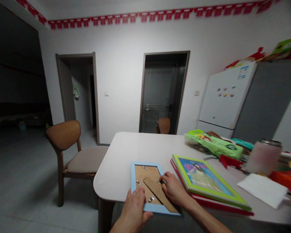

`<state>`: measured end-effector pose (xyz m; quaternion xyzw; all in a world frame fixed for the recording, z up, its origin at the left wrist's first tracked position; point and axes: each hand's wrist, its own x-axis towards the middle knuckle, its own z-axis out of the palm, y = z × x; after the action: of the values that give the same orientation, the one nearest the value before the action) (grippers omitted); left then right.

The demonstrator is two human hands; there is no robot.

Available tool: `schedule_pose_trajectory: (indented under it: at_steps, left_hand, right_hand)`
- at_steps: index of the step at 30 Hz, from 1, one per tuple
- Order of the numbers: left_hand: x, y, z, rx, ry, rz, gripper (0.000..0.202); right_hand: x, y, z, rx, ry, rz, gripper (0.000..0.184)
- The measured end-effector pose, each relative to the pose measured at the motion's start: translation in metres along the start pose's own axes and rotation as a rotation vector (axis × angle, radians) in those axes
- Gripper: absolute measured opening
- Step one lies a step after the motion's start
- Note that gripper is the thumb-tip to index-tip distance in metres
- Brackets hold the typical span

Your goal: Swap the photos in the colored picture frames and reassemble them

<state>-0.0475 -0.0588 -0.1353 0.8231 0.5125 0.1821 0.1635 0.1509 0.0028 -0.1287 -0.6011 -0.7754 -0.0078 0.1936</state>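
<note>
A light blue picture frame (133,176) lies face down at the near edge of the table, its brown backing board (147,173) showing. Small metal clips (151,198) sit around the board, and a brown stand leg (157,191) runs slantwise across it. My left hand (135,205) grips the frame's lower left corner, thumb along the bottom edge. Curled fingers of my right hand (172,187) press at the right side of the frame, beside a clip; the fingertips are partly hidden. Close by on the right, a green picture frame (188,186) with a figure in a pale dress rests on a red frame (223,207).
On the white table (135,142) are a green packet (215,145), a pinkish jar (264,158), white paper (263,189) and an orange item (287,181) at the right. A wooden chair (63,136) stands left. A fridge (226,97) is behind.
</note>
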Motion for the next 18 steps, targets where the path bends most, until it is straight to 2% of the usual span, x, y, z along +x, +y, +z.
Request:
schedule_pose_trajectory:
  at_steps: [3, 9, 13, 18]
  left_hand:
    - [-0.003, -0.002, 0.003, -0.014, -0.015, -0.009, 0.062]
    - [-0.008, -0.003, 0.01, -0.043, -0.039, -0.002, 0.068]
    - [-0.008, -0.003, 0.01, -0.056, -0.046, 0.0, 0.068]
    - [-0.008, -0.003, 0.011, -0.071, -0.029, 0.0, 0.07]
  right_hand:
    - [0.008, -0.009, 0.004, -0.004, 0.041, -0.027, 0.03]
    - [0.048, -0.032, 0.026, 0.047, -0.006, 0.027, 0.027]
    - [0.067, -0.034, 0.042, 0.062, 0.002, 0.1, 0.025]
    - [0.074, -0.029, 0.054, 0.085, 0.02, 0.186, 0.026]
